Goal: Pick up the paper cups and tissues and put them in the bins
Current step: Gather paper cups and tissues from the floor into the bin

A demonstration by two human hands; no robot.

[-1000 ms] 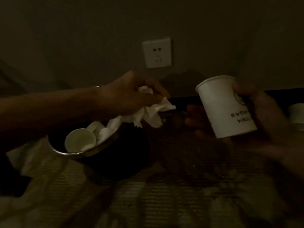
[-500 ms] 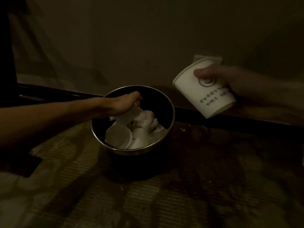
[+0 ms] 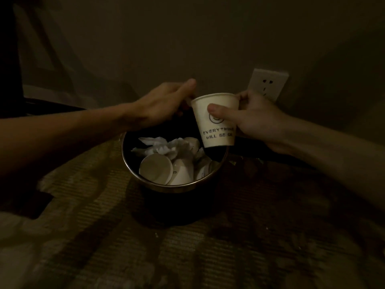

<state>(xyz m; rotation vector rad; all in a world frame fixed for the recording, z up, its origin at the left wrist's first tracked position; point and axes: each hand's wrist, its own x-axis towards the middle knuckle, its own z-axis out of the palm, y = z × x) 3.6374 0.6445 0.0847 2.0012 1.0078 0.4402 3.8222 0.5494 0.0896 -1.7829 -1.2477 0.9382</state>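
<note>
The paper cup (image 3: 215, 122) is upright above the far right rim of the bin (image 3: 166, 187), gripped by the right hand (image 3: 256, 119) with the thumb on its front and the fingers behind. The left hand (image 3: 162, 105) sits at the cup's left lip with its fingers bent down and partly hidden, so I cannot tell whether it holds anything. Inside the bin, other cups (image 3: 155, 168) and tissues (image 3: 160, 146) lie below the brim, and dim carpet (image 3: 104, 236) spreads in front.

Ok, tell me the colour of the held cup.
Off-white paper cup with dark printed lettering; head view.
</note>
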